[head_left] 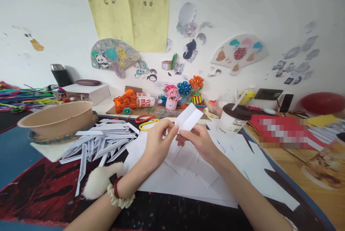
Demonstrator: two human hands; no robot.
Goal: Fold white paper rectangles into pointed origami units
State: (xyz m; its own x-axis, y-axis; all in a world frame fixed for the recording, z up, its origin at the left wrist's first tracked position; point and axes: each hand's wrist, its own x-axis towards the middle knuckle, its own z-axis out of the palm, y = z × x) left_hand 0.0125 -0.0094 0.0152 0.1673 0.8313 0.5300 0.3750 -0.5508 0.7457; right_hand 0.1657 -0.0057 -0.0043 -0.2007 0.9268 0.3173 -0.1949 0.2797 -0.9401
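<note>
From the person's head the single view looks forward and down over the counter [331, 206], facing the wall [223, 1] at twelve o'clock, near enough to show the left hand [161, 138] just off centre toward seven o'clock and the right hand [201, 140] toward five

Plain white is shown by the creased rectangular paper piece [189, 118] at centre and the long folded paper strips [104, 140] at left. The flat mat [40, 195] is blotched in black and dark red. At far centre, the small round flowerpot [196, 99] is striped in red and yellow. At right, the tapered white paper cup [229, 124] is topped by a dark brown lid [238, 114].
</note>
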